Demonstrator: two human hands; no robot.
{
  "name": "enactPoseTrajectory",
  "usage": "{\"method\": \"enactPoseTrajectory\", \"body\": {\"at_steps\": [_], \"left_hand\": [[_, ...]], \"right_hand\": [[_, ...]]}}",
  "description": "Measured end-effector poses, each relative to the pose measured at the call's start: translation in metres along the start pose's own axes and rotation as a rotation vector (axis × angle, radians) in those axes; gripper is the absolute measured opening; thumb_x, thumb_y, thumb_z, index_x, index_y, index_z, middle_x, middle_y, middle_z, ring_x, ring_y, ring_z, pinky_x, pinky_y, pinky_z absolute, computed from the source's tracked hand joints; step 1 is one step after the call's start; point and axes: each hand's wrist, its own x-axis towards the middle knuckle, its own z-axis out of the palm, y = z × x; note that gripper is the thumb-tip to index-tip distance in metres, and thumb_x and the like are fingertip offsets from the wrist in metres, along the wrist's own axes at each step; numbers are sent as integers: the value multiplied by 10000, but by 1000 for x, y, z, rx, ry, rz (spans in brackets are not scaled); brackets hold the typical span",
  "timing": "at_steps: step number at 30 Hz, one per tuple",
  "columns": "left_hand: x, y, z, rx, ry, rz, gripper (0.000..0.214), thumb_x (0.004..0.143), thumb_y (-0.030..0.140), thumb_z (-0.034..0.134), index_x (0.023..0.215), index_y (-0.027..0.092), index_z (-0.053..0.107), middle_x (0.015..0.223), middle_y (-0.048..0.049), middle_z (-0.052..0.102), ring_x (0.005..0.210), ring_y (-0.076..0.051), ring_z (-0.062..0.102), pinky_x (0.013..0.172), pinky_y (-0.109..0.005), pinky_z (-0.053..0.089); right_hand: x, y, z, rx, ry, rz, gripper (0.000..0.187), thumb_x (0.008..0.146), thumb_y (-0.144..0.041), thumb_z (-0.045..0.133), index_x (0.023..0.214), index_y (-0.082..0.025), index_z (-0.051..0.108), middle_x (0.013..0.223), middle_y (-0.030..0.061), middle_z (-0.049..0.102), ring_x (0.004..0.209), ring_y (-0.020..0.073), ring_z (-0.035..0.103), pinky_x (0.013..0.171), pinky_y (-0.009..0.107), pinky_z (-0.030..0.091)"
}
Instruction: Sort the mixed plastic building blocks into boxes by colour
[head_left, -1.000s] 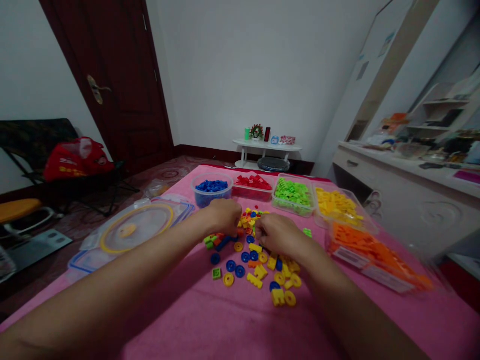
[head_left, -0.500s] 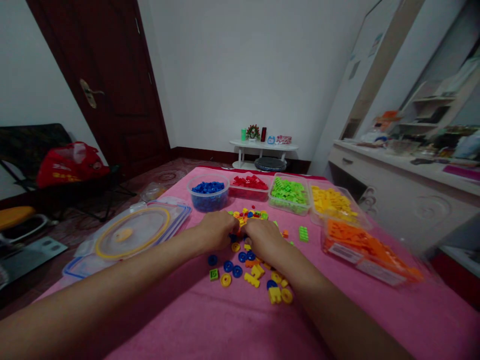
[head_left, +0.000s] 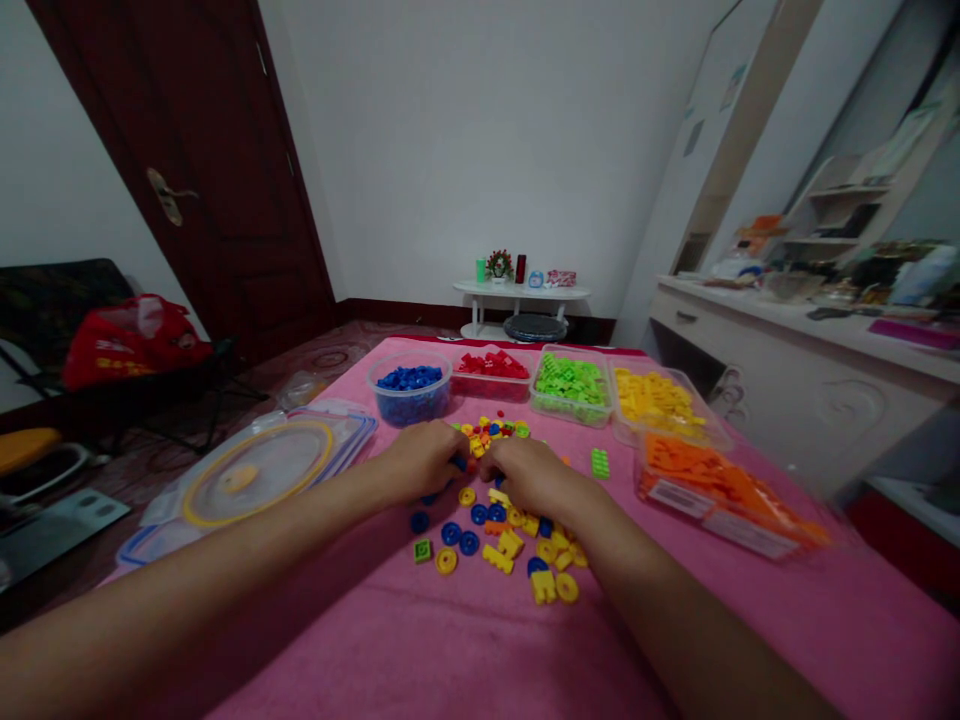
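Above a scatter of small toy building pieces, my left hand (head_left: 429,458) is closed, with a blue toy piece (head_left: 460,462) showing at its fingertips. My right hand (head_left: 525,468) is a short gap away, its fingers curled down and pressed together; what they pinch is hidden. Nearer me lie blue wheels (head_left: 451,533), yellow wheels (head_left: 446,560), yellow blocks (head_left: 510,543) and a green square block (head_left: 422,550). Beyond my fingers is a heap of small red, yellow and green pieces (head_left: 487,430).
Along the far side stand tubs of blue (head_left: 411,407), red (head_left: 491,388), green (head_left: 574,408) and yellow pieces (head_left: 697,428). An orange-filled box (head_left: 712,518) sits right, near a green brick (head_left: 600,463). Stacked clear lids (head_left: 281,470) lie left on the pink cloth (head_left: 420,640).
The view has shifted slightly, moving the scene left. The gap between my hands is a little wider, and more yellow pieces show beside my right wrist.
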Motion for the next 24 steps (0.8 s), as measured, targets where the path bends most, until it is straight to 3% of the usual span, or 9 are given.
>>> {"method": "enactPoseTrajectory", "body": {"at_steps": [7, 14, 19, 22, 24], "left_hand": [[-10, -1, -10, 136, -92, -48, 236, 688, 208, 541, 851, 198, 711, 822, -116, 696, 760, -263, 649, 599, -298, 455], [-14, 20, 0, 146, -83, 16, 209, 724, 190, 534, 834, 181, 712, 816, -142, 695, 777, -276, 654, 632, -316, 467], [-13, 22, 6, 116, -49, 46, 204, 674, 184, 569, 818, 222, 708, 753, -98, 695, 723, -279, 653, 593, -321, 452], [-7, 16, 7, -72, 18, 26, 167, 631, 176, 604, 764, 206, 701, 724, -70, 685, 693, -245, 636, 572, -291, 433], [-1, 13, 7, -395, 37, 3, 127, 616, 182, 639, 737, 176, 678, 680, -41, 664, 633, -185, 608, 554, -249, 424]], "right_hand": [[-6, 6, -19, -52, 122, 29, 294, 727, -152, 547, 966, -244, 691, 994, 45, 690, 938, 201, 610, 750, 265, 415], [-14, -11, -30, -189, -130, 172, 295, 679, -99, 578, 922, -211, 701, 975, 80, 698, 930, 245, 634, 723, 291, 454], [-13, -26, -32, -287, -164, 206, 264, 752, -70, 516, 923, -146, 702, 997, 139, 691, 987, 267, 627, 767, 309, 478], [-12, -28, -30, -312, -168, 226, 273, 773, -67, 510, 966, -121, 694, 1015, 162, 685, 999, 272, 625, 782, 312, 486], [-12, -27, -28, -310, -156, 243, 286, 781, -66, 504, 995, -117, 687, 1035, 165, 680, 1007, 274, 623, 788, 313, 488]]}}
